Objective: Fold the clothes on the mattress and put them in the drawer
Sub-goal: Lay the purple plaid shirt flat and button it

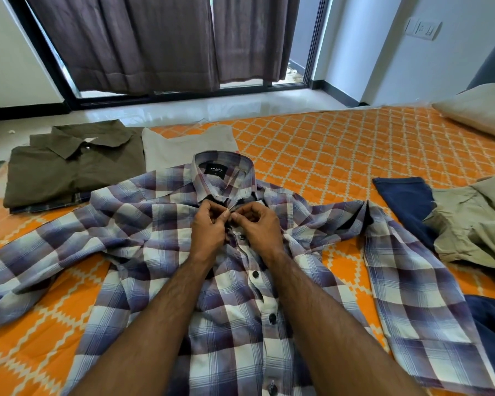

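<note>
Head view: plaid shirt (183, 267) lies front-up and spread on the mattress (326, 144), collar away from the person, both sleeves out to the sides. Left hand (209, 227) and right hand (255, 224) meet just below the collar; the fingers (226, 214) of each are curled and pinching the placket edges at the top button. Judged step: fastening that button before folding. Whether it is through the hole cannot be told, as the thumbs cover it.

Landmark = plaid shirt.
- Beyond its left shoulder: olive shirt (69, 170), folded, on top of another folded piece of which only an edge shows.
- Just beyond the collar: grey garment (189, 144), flat, partly under the collar.
- Off the right sleeve: khaki garment (475, 224), crumpled, lying over navy cloth (403, 201); not folded.
- Far beyond, to the right: pillow (480, 110).
- Drawer: not in view.

Progress, judged: at least 1 shirt folded, several pieces left, nothing in the drawer as far as can be seen.

Risks from here:
1. Button slips out of the pinch, since the fabric is loose and bunched near the collar; the placket would sit skewed and the fold come out uneven.
2. Right sleeve is creased and doubled near the shoulder; folding without smoothing it would lock in wrinkles.
3. Lifting the shirt could drag the grey garment along, as the collar rests on it.
</note>
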`<state>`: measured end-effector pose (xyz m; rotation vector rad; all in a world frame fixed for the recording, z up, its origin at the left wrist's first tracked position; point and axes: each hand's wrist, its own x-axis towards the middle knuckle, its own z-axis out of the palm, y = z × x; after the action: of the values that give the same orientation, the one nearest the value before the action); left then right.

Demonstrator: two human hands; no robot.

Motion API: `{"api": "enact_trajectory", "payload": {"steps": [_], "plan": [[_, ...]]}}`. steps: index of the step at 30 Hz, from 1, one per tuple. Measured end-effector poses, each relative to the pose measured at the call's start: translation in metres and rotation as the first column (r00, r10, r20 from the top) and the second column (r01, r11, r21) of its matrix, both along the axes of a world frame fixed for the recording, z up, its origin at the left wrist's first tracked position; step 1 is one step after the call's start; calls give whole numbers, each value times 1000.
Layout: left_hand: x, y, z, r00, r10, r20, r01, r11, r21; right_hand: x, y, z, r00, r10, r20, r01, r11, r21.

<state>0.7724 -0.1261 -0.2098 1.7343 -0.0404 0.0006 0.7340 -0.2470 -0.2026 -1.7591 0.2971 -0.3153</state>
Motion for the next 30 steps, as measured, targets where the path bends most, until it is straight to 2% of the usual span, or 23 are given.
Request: {"api": "enact_trajectory", "payload": {"steps": [10,12,15,16,18,21,24,30], "plan": [[-7,-7,5,988,127,90,-130,991,31,5,4,1,999,-26,-42,26,1000,-4],[-8,-7,5,984,131,122,-137,990,45,5,2,3,998,-41,-44,47,991,122],[-5,-4,5,980,128,154,-135,990,41,7,-6,4,978,-209,-4,193,896,400],[-4,-4,6,978,108,178,-121,990,65,8,-9,3,967,-255,-16,236,871,431],[-2,-3,13,957,59,284,-122,970,211,12,-9,2,962,-268,-51,266,881,391],[9,3,26,895,-46,444,-196,854,482,26,-2,0,958,-249,-138,279,921,273],[29,13,40,865,-146,481,-270,671,690,47,2,8,940,-277,-201,329,892,309],[50,32,54,765,-459,451,-292,378,879,53,7,2,907,-364,-212,418,843,338]]}}
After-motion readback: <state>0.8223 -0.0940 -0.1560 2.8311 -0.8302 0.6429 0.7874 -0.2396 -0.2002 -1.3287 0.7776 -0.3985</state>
